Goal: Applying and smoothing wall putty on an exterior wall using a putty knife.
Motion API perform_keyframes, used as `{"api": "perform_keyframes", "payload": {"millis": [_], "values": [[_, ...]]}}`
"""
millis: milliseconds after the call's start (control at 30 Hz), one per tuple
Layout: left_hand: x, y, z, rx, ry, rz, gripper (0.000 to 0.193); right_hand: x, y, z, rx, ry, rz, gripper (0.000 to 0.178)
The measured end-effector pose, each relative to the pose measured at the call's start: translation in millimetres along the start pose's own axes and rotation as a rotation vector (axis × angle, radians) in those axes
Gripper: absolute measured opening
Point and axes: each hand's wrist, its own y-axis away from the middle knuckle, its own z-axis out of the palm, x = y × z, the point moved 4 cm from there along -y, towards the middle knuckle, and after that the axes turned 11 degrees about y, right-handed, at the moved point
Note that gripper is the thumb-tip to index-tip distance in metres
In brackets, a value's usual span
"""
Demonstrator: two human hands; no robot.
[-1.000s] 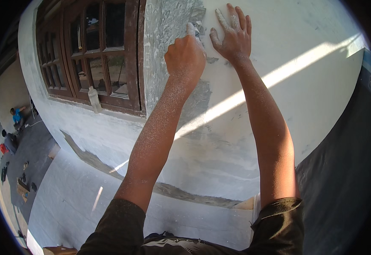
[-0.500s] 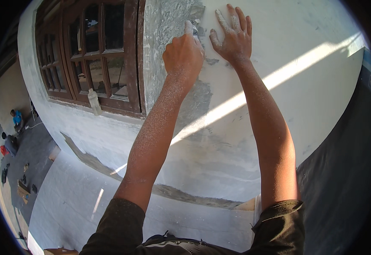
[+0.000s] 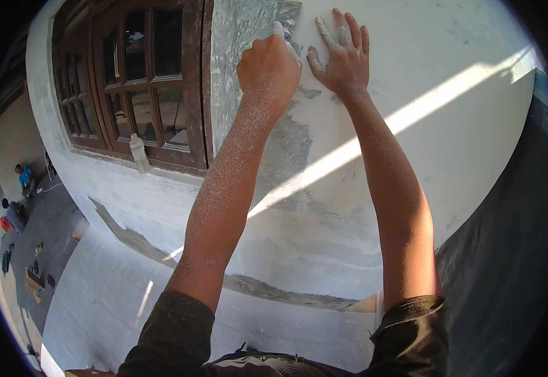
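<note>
My left hand (image 3: pixel 269 68) is closed around the handle of a flat putty knife (image 3: pixel 288 17), whose metal blade lies against the wall above my knuckles. My right hand (image 3: pixel 342 53) rests flat on the white plastered wall (image 3: pixel 425 132) just to the right of it, fingers spread and dusted white. A grey unplastered strip (image 3: pixel 239 38) runs down the wall beside the window, under and left of the blade. Both forearms are speckled with white dust.
A brown wooden window (image 3: pixel 142 81) with glass panes sits left of the grey strip, with a clear plastic bottle (image 3: pixel 139 152) on its sill. Far below at the left lie a grey floor and a person in blue (image 3: pixel 24 177). A dark surface (image 3: pixel 506 264) fills the right side.
My left hand has slid up the wall with the putty knife. My right hand has stayed flat in nearly the same spot.
</note>
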Motion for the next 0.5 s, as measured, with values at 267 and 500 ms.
{"api": "perform_keyframes", "payload": {"millis": [267,500], "values": [[3,-12,-7,-0.015,-0.029,0.010,0.040,0,-4,0,0.019,-0.005,0.005,0.061],[-2,17,3,-0.057,-0.028,-0.046,0.038,0,-3,-4,0.023,-0.009,0.002,0.060]]}}
